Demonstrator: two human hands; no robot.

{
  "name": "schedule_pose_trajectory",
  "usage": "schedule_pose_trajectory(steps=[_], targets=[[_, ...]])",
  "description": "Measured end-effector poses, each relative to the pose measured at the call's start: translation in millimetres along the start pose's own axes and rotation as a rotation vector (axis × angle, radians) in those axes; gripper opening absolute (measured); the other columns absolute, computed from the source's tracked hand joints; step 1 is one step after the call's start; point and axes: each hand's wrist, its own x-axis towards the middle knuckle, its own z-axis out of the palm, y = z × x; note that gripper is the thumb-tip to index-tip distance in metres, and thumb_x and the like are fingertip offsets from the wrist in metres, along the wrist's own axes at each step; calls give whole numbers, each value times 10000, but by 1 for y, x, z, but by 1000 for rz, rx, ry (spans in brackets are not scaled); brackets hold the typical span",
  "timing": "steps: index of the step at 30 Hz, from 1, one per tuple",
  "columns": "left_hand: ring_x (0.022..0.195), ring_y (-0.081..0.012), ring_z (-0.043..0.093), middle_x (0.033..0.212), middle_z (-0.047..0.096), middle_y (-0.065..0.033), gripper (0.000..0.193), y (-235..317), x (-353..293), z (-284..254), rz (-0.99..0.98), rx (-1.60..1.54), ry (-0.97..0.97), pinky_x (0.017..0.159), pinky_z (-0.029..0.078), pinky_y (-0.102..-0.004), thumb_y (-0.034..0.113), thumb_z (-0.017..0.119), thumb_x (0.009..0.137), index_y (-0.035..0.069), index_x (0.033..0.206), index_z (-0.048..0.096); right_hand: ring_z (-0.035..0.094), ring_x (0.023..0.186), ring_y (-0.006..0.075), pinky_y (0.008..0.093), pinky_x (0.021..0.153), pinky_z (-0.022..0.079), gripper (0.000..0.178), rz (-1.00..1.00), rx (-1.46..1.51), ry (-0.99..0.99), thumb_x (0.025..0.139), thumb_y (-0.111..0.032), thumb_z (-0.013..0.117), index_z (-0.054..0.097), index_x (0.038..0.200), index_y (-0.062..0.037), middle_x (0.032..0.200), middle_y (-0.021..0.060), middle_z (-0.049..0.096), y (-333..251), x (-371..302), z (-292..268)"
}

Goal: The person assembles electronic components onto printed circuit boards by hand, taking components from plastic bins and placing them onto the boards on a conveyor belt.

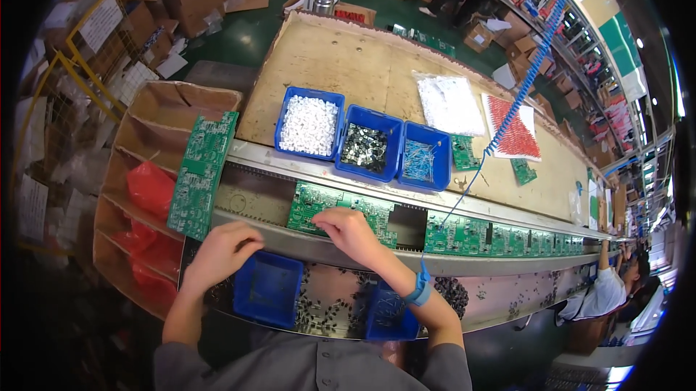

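Note:
My right hand (351, 233) is over a green circuit board (303, 201) in the rail track, its fingertips pinched close above the board's surface. Whatever small part they may hold is hidden. A blue wrist strap (418, 288) circles my right wrist. My left hand (221, 255) hovers near the track's front edge, left of that board, fingers curled and closed together; I cannot make out anything in them. Just right of it sits a blue bin (268, 286) on the lower shelf. A larger panel of green boards (202, 173) lies across the track's left end.
Behind the track stand blue bins of white parts (309, 124), dark metallic parts (365, 146) and blue-leaded components (418, 159). A coiled blue cord (533, 65) hangs at right. More boards (507, 237) line the track rightward. A cardboard tray (123, 195) with red bags stands left. Another person (602, 289) sits far right.

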Motion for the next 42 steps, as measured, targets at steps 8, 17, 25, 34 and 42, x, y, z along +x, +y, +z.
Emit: schedule_pose_trajectory(steps=[8,17,25,34,42], targets=[[899,-311,608,959,595,-121,370,-37,-76,-1,-351,235,-96,766,494,-395,147,739,690,53,1027,620,652,727,322,363,660,526,122,148,63,47,795,-40,647,679,909,-9,834,166,671,5,11,14],[890,-317,591,878,586,-109,270,-53,-85,36,-434,384,87,742,485,-403,62,723,667,60,914,617,640,745,318,377,667,519,99,140,10,8,795,-52,646,678,882,-15,819,152,665,8,9,15],[868,-296,588,854,582,-97,216,-55,-88,36,-285,486,104,725,483,-402,60,736,631,59,825,639,607,778,303,382,699,502,80,63,-33,-24,770,-24,647,668,848,-25,796,119,651,11,7,15],[847,-273,572,844,576,-80,229,-61,-90,32,-178,572,38,717,470,-385,67,730,621,67,835,647,598,793,308,386,726,496,75,7,-60,-23,760,-13,640,656,833,-20,791,116,645,12,9,16],[838,-267,573,832,582,-75,220,-67,-88,18,-59,556,-83,742,454,-379,76,716,644,70,846,628,597,816,290,374,731,504,89,-2,-129,-52,758,-23,661,672,846,-37,826,94,639,15,6,19]])
